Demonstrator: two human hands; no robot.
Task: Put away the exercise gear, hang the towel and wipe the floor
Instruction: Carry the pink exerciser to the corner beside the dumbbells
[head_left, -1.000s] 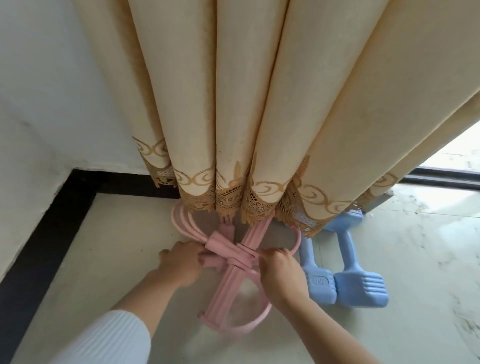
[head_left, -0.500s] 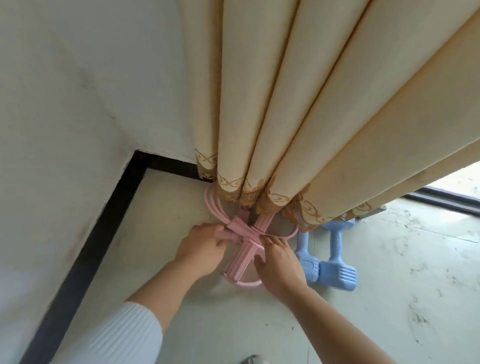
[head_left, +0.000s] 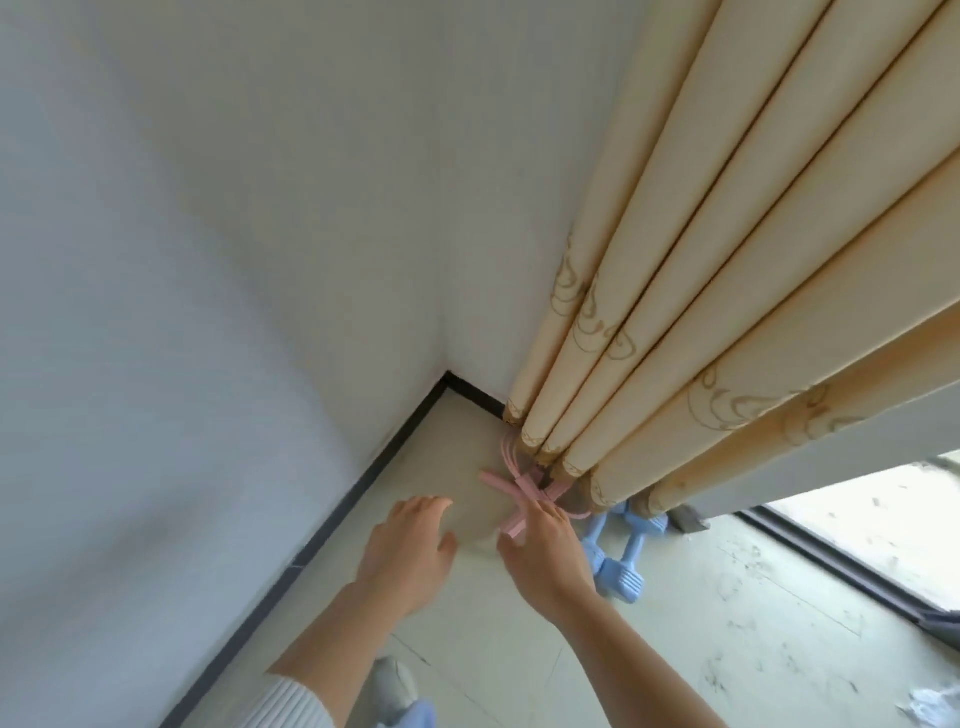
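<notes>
Sitting in the corner of the floor (head_left: 470, 649), half under the curtain (head_left: 675, 364) hem, is the pink exercise band (head_left: 521, 490) — blue dumbbells (head_left: 618, 569) just beside it. Both hands are spread flat, gripping nothing — left hand (head_left: 410, 556) off the band, right hand (head_left: 548, 561) at its near end.

Curtain (head_left: 701, 322) low over pink bands (head_left: 519, 491)

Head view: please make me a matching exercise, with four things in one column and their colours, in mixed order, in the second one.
Things:
1. exercise band
2. dumbbells
3. curtain
4. skirting board

Colours:
A. black
B. cream
C. pink
D. blue

Pairs: 1-C, 2-D, 3-B, 4-A.
</notes>
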